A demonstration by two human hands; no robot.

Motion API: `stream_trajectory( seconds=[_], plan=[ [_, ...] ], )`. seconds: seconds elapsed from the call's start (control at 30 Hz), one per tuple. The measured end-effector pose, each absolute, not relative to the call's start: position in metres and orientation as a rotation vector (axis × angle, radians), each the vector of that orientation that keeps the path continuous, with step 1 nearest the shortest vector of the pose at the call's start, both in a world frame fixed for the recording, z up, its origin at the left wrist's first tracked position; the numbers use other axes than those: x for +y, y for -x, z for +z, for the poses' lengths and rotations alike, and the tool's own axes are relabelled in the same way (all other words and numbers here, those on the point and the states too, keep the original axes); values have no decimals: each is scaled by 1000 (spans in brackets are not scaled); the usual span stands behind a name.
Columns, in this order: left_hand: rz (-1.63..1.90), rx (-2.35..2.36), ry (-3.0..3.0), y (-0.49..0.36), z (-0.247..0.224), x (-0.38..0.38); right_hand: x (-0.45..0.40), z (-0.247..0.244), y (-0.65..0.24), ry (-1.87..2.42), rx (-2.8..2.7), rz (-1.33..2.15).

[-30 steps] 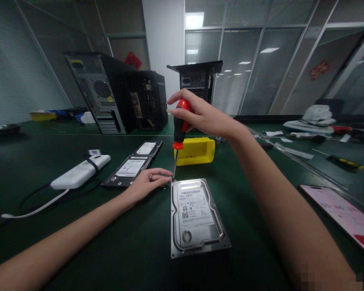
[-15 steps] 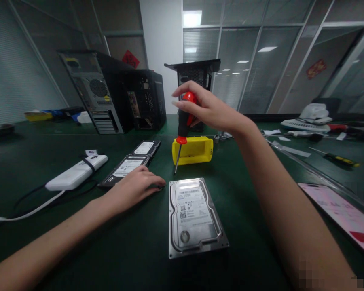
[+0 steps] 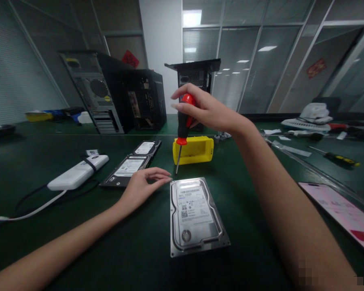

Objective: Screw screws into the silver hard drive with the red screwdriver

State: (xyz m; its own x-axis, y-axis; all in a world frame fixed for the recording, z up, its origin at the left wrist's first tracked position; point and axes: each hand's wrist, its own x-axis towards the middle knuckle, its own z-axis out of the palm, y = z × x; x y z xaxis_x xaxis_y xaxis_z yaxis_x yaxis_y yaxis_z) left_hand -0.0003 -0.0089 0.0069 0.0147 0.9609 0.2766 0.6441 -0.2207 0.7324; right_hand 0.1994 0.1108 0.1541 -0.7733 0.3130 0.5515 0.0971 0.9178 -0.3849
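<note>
My right hand (image 3: 202,106) is closed round a screwdriver (image 3: 183,125) with a red and black handle. It holds the tool nearly upright, shaft downward, with the tip just beyond the near hard drive's far left corner. That silver hard drive (image 3: 195,214) lies label up on the green table. Beside the same corner is my left hand (image 3: 147,182), its thumb and fingertips drawn together in a pinch. Whatever those fingertips may hold is too small to make out. Behind the screwdriver shaft, a yellow plastic bin (image 3: 197,150) faces me with its opening.
Two more hard drives (image 3: 129,166) lie left of my left hand. A white power strip (image 3: 79,173) with cables is farther left. Computer cases (image 3: 109,93) stand at the back. On the right are a phone (image 3: 336,210) and another screwdriver (image 3: 336,157).
My left hand has moved right and slightly away from me, bringing its fingertips to the hard drive's corner. The screwdriver has barely shifted in my right hand.
</note>
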Motion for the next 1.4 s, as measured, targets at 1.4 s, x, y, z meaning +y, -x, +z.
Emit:
stream_trajectory(
  seconds=[1.4],
  plan=[
    [873,1654,-2139,-5,7,-7,110,156,-206,328,-2453,464]
  ],
)
